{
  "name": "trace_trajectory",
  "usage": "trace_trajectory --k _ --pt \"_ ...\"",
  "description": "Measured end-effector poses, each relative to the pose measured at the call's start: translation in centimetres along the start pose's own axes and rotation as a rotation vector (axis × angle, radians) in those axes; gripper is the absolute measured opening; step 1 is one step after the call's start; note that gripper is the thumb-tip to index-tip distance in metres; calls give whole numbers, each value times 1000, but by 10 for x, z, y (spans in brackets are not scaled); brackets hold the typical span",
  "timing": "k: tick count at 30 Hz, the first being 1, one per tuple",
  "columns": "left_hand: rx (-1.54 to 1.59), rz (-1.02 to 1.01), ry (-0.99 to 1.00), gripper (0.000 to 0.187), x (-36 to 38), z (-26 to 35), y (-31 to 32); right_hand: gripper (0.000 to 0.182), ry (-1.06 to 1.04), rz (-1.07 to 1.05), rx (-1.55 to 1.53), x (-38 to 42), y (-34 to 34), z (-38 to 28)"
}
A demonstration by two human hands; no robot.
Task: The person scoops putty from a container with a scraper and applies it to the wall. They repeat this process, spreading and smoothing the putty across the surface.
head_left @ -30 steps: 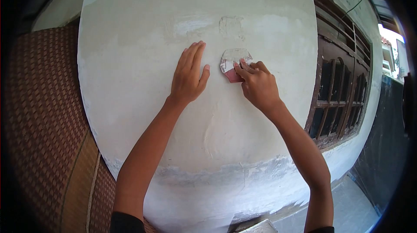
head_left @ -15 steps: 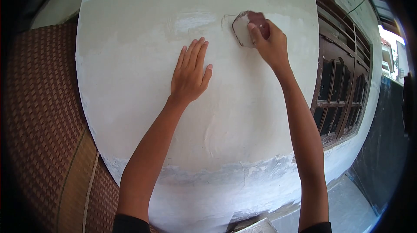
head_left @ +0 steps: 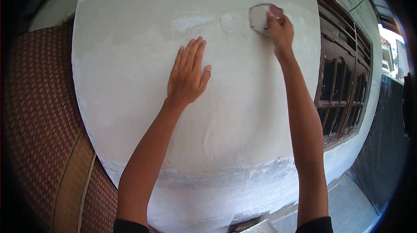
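My left hand [head_left: 186, 74] lies flat on the pale wall [head_left: 234, 115], fingers stretched out and the thumb apart. A maroon putty spreader [head_left: 259, 18], its face smeared with pale putty, is in my right hand [head_left: 280, 31]. My right thumb presses on its near face, while the other fingers are mostly hidden behind it. The spreader is up against the upper right of the wall and slightly blurred. Left of it is a rounded damp-looking putty patch [head_left: 233, 22]. A whiter streaked patch [head_left: 193, 19] lies above my left fingertips.
A brown window with bars and panes [head_left: 341, 81] is set into the wall at right. Woven brown matting [head_left: 43, 102] hangs at left. Down low, the wall has a rough bluish-white band [head_left: 208, 189]. A pale-topped object [head_left: 259, 226] stands at the bottom edge.
My right hand has moved the spreader right and slightly up, uncovering the rounded putty patch. My left hand stays flat on the wall, only slightly shifted in view.
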State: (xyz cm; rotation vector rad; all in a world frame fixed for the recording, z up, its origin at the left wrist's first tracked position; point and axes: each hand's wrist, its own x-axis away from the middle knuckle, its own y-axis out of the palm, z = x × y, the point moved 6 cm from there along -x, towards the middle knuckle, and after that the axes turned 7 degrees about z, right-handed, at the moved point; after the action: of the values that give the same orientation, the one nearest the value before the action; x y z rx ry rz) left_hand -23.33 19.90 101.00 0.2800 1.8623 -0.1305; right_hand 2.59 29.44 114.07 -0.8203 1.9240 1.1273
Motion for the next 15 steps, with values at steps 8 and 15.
trace_trajectory --k 8,15 --pt "-12 14 -6 58 2 2 3 35 -167 -153 -218 35 29 -36" --pt "-18 9 5 58 3 2 3 33 -30 44 -100 -2 10 -11"
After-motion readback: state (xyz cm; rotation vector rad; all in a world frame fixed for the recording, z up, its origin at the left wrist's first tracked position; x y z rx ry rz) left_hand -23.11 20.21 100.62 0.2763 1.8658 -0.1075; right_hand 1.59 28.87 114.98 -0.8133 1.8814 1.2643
